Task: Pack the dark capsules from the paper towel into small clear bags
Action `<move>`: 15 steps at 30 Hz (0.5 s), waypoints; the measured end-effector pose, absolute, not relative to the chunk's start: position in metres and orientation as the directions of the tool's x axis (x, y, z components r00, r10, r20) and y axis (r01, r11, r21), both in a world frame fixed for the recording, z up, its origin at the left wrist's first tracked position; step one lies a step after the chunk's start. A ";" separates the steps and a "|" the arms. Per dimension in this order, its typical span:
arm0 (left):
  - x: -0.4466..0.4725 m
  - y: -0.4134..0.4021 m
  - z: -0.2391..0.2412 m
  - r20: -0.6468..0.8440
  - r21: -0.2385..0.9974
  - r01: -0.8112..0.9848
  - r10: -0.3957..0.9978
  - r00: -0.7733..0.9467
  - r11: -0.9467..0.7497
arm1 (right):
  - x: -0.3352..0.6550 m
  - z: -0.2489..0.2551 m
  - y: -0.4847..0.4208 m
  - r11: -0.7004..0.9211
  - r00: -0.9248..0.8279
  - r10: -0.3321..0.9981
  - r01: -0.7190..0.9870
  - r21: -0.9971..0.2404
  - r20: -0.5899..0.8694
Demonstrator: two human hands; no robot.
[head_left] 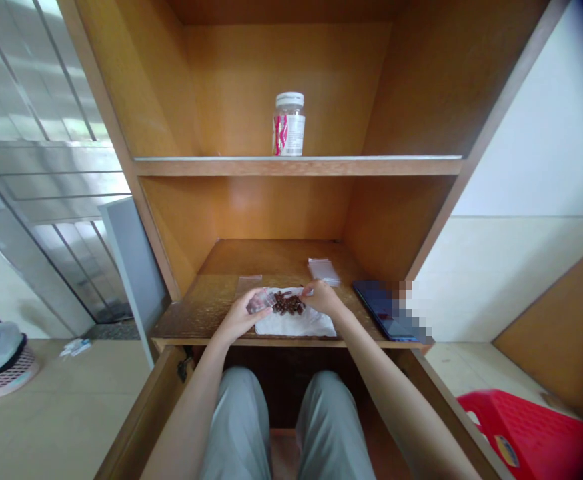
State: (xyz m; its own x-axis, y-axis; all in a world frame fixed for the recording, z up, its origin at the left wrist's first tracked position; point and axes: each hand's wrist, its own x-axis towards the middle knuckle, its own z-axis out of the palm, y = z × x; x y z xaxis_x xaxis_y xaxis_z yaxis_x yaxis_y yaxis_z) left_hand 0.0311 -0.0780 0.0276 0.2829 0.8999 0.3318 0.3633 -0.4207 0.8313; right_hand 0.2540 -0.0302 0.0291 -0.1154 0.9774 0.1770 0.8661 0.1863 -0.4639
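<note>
A heap of small, glossy dark brown capsule-like pieces point(288, 304) lies on a white paper sheet point(296, 325) near the front of the wooden shelf. My left hand point(244, 313) is closed around a clear plastic bag point(260, 302) at the left of the heap, its mouth towards the pieces. At the heap's right edge is my right hand point(320, 297), thumb and fingers pinched together. What sits between those fingertips is too small to make out. Behind my left hand lies a flat clear bag point(248, 283). A stack of clear zip bags point(324, 271) rests behind my right hand.
A dark phone or tablet point(384, 310) lies at the shelf's right end. On the upper shelf point(371, 167) stands a white-capped bottle point(289, 125). A drawer or cabinet opening is below, around my knees. A red plastic stool point(536, 433) is at lower right, a waste basket point(9, 367) at left.
</note>
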 end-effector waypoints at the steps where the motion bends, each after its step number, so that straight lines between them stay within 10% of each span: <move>1: 0.031 -0.078 0.027 0.335 0.832 0.358 0.898 0.284 -0.424 | 0.254 0.029 -0.031 0.185 -0.121 0.978 0.871 -0.454 0.168; 15: 0.031 -0.078 0.028 0.309 0.842 0.368 0.912 0.270 -0.394 | 0.246 0.031 -0.039 0.136 -0.073 0.976 0.940 -0.311 0.205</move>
